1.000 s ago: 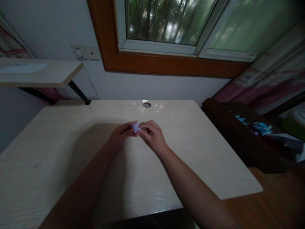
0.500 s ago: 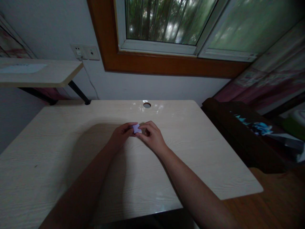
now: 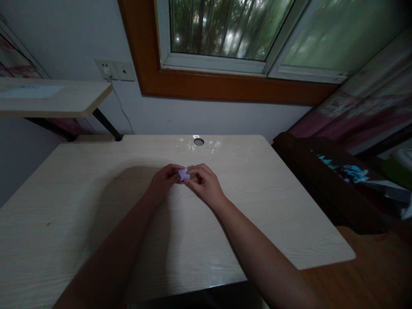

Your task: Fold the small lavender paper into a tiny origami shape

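Note:
Between my two hands is a small piece of pale purple paper [image 3: 183, 174], which looks folded; its exact shape is partly covered by my fingers. My left hand [image 3: 165, 178] pinches its left side between thumb and fingers. On the other side, the thumb and fingertips of my right hand [image 3: 205, 179] grip the right edge. Both hands are low over the pale wood-grain desk [image 3: 257, 206], near its middle.
A round cable hole [image 3: 198, 141] lies near the desk's back edge. At the left, a raised shelf [image 3: 80, 103] stands on black legs, with a sheet on top. The wall has a socket [image 3: 114, 70] with a cord. A dark brown piece of furniture [image 3: 309, 171] holds crumpled items at the right.
The paper has shifted and turned very slightly between my fingers, with a small move of my left fingertips. Otherwise both arms hold the same place.

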`<action>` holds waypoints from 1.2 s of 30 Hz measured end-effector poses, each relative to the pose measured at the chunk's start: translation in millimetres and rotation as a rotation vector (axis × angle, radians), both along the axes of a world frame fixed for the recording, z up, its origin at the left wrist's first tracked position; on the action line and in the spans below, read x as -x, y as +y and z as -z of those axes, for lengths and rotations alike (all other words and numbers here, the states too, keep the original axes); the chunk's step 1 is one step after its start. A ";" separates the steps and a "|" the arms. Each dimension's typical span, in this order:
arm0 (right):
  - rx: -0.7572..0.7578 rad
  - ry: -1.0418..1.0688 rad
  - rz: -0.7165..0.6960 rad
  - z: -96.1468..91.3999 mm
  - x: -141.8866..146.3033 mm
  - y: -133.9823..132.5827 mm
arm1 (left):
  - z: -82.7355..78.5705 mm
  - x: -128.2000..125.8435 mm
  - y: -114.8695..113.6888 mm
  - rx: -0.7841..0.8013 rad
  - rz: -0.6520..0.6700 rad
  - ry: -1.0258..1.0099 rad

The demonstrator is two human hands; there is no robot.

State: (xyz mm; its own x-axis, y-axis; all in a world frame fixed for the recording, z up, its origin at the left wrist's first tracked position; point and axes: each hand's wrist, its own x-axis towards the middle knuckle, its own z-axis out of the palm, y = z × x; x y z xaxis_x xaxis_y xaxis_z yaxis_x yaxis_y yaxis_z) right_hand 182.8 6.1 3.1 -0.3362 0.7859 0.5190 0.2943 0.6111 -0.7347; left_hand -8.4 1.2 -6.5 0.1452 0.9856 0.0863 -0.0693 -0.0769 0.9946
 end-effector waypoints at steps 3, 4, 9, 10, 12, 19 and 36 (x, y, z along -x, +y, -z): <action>0.016 0.008 -0.002 -1.9 -0.5 -1.1 | 0.9 0.5 1.5 -0.002 -0.023 0.014; 0.024 0.013 0.001 -2.3 -0.6 -1.6 | 1.4 0.7 1.8 -0.008 -0.029 0.020; 0.086 0.040 0.027 -3.4 0.0 -3.9 | 3.4 1.6 0.6 -0.051 -0.070 0.104; 0.100 0.045 0.029 -3.5 0.2 -4.2 | 2.7 1.4 -0.4 -0.062 -0.078 0.136; 0.118 0.051 0.032 -3.9 0.5 -4.4 | -0.5 0.6 -3.1 -0.081 -0.095 0.193; 0.132 0.057 0.032 -5.8 0.2 -4.6 | -10.5 -3.3 -9.5 -0.256 -0.202 0.497; 0.112 0.093 0.084 -1.2 0.8 -0.8 | -1.9 -2.0 -9.6 -0.312 -0.184 0.484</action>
State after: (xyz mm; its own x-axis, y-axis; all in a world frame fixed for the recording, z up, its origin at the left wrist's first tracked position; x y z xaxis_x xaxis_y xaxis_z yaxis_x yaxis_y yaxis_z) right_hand 181.9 5.3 4.3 -0.2213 0.8640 0.4523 0.2684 0.4999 -0.8234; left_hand -6.5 -8.4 -4.6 0.0700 0.9370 0.3423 0.4277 -0.3382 0.8383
